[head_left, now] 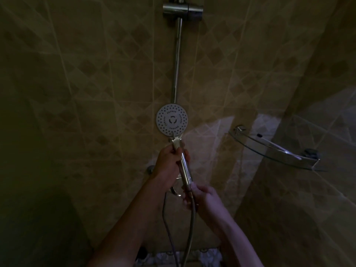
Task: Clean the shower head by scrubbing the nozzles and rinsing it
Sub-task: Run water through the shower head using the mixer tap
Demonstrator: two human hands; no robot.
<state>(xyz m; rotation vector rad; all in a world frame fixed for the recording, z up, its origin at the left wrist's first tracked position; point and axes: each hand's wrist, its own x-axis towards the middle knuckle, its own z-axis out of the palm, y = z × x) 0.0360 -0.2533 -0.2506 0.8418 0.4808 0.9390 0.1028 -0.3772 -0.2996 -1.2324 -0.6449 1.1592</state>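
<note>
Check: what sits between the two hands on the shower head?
Head view: only the chrome handle of the shower head. The left hand grips its upper part, the right hand holds the base where the hose joins. Nothing else there.

Open wall space left of the shower head [172, 120]. Slide rail [177, 60] stands directly above it. Glass corner shelf [273, 149] juts out on the right.

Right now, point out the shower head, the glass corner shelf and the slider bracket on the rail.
shower head [172, 120]: head view, centre of the round nozzle face.
glass corner shelf [273, 151]: head view, on the glass pane.
slider bracket [182, 8]: head view, middle of the chrome clamp.
</note>
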